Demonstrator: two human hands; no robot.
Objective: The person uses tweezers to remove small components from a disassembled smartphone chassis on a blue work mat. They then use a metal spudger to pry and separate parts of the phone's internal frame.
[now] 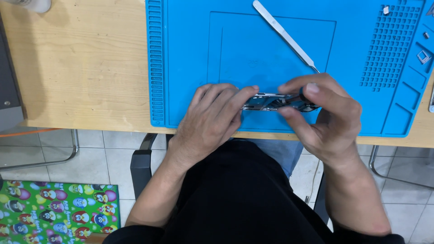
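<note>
Blue silicone work mat [190, 54], one, lies on a light wooden table [81, 68], near edge almost at the table edge. Head view, the only view: two bare hands over the mat's front strip. Between them one opened phone [266, 103], held on edge just above or on the mat; a thin metal frame with dark inner parts shows, detail too small to tell. Left hand [210, 117] has fingers together, curled over the phone's left end, fingertips pressed on its top edge. Right hand [323, 115] has thumb and index finger pinched on a small dark tool [302, 96] at the phone's right end; the tool's tip is hidden, kind cannot tell. The other right fingers are folded under. One flat metal spudger [285, 36] lies diagonally on the mat, far from the left hand, its lower tip just beside the right index finger. Mat's right side has a grid of small cells and tray compartments; about three tiny loose parts [424, 56] sit there, well apart from the hands. A white object [31, 4] sits at the table's top left corner, cut off by the frame. Below the table: black clothing on the lap, tiled floor, metal chair legs, one colourful cartoon-patterned sheet [58, 212] at bottom left.
</note>
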